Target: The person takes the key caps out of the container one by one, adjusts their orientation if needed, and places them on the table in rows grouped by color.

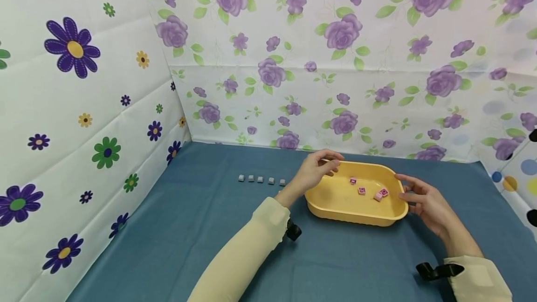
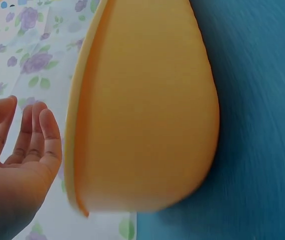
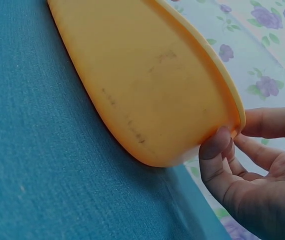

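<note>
A yellow oval tray (image 1: 348, 218) stands on the blue cloth, with several small pink block-like pieces (image 1: 361, 191) lying loose inside it. My right hand (image 1: 430, 206) is at the tray's right end; in the right wrist view its thumb and fingers (image 3: 267, 122) pinch the rim. Over the left end in the head view is my left hand (image 1: 315, 169), its fingers loosely bent. The left wrist view shows that hand (image 2: 22, 150) beside the tray's rim (image 2: 72, 125), a gap between thumb and fingers and nothing held.
Left of the tray, several small whitish blocks (image 1: 260, 180) form a row on the blue cloth (image 1: 201, 227), partly hidden at the right by my left hand. Behind hangs a flowered cloth wall (image 1: 268, 36), and another printed sheet (image 1: 105, 97) closes off the left side.
</note>
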Motion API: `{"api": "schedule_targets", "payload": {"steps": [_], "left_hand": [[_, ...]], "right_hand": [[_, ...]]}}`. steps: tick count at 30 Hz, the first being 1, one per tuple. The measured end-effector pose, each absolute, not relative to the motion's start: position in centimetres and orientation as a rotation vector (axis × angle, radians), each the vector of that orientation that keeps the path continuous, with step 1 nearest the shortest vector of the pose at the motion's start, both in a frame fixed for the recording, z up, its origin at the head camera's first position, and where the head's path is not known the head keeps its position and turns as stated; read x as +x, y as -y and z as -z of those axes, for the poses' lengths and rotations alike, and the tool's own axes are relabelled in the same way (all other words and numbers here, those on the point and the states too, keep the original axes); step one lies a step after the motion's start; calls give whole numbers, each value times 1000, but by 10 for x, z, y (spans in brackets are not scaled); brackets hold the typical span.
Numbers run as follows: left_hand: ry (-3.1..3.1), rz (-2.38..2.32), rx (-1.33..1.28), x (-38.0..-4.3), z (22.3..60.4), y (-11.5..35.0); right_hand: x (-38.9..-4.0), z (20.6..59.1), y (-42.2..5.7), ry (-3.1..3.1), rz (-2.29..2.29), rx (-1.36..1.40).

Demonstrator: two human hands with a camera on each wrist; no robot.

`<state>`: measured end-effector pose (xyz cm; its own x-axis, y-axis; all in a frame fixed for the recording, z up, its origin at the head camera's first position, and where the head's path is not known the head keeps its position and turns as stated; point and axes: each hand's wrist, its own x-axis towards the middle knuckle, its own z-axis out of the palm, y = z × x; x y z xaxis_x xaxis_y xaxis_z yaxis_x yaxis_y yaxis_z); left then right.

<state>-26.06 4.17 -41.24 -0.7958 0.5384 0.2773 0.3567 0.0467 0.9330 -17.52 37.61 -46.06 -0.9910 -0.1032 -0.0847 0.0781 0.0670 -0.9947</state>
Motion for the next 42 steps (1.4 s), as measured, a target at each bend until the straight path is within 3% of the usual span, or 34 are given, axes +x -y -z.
{"api": "schedule_targets", "payload": {"steps": [30,42], "left_hand": [[-2129,-1889,627,-264,437,-105],[-2397,-1577,626,-269,447,-112]], "right_hand": [[-174,462,-377,-2173,2068,-35],[-175,460,-377,-2172,2079,-33]]}}
